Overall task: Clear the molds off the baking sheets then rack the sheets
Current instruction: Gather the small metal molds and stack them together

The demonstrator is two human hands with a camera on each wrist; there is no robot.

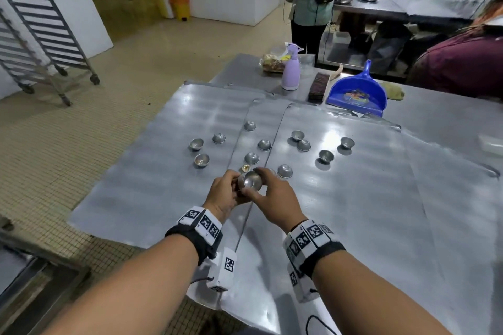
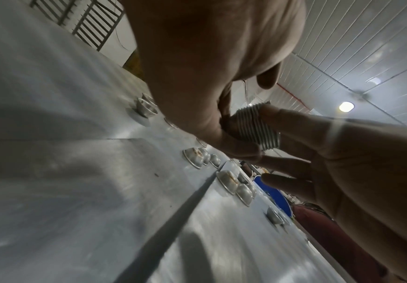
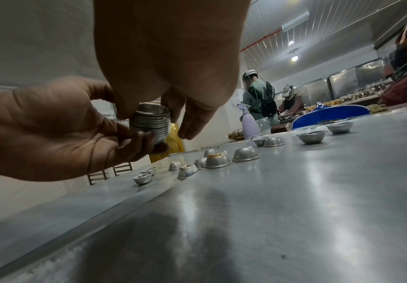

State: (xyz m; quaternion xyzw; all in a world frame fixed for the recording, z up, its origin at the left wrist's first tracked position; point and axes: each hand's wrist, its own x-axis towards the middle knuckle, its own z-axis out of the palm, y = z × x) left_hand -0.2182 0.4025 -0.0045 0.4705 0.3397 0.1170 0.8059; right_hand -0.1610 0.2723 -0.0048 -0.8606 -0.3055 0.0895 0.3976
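While both hands hold stacked molds, loose molds dot the sheets.

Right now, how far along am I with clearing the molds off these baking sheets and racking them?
Partway. Done: several molds are nested into a stack. In hand: your left hand cradles that stack while your right hand pinches its top. Left: over a dozen loose molds lie scattered on the baking sheets, some upside down. No sheet has gone into the rack.
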